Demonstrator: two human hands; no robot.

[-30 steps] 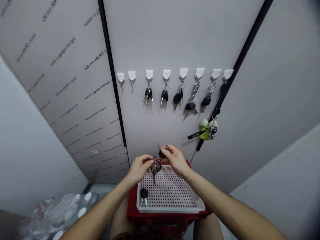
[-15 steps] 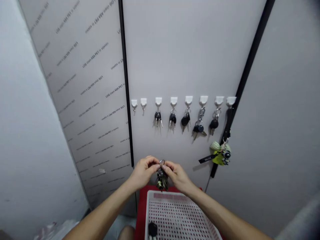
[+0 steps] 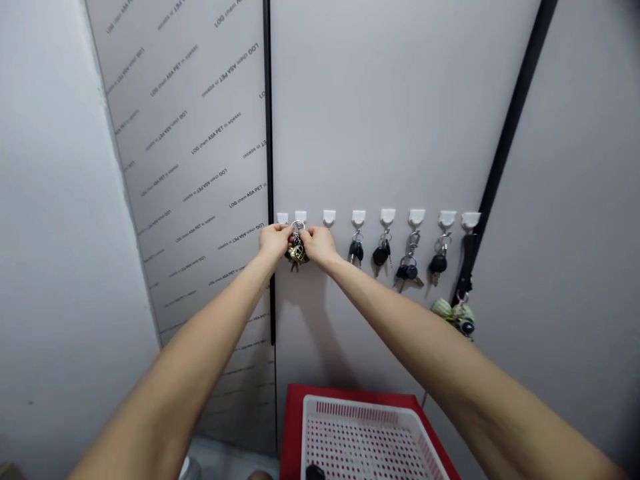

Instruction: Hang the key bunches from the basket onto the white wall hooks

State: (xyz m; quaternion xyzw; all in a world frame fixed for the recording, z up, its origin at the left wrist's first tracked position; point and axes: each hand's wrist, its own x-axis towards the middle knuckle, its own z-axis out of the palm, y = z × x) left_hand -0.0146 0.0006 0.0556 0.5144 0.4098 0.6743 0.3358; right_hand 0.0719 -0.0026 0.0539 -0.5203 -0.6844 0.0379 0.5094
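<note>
Both hands pinch a bunch of keys by its metal ring, right at the second white hook from the left on the wall. My left hand closes on the ring's left side, my right hand on its right. Brass-coloured pieces dangle below the ring between the hands. I cannot tell whether the ring sits over the hook. Just left is another white hook, its lower part covered by my left hand. To the right, a third hook is partly hidden behind my right hand.
Further right hang black-headed keys and several more sets on hooks. A green plush charm hangs at the far right. Below, a white perforated basket with a black key head stands on a red surface.
Both hands have lifted the bunch of keys from above the basket up and left to the second hook. The view has shifted, so the hooks sit lower in it.
</note>
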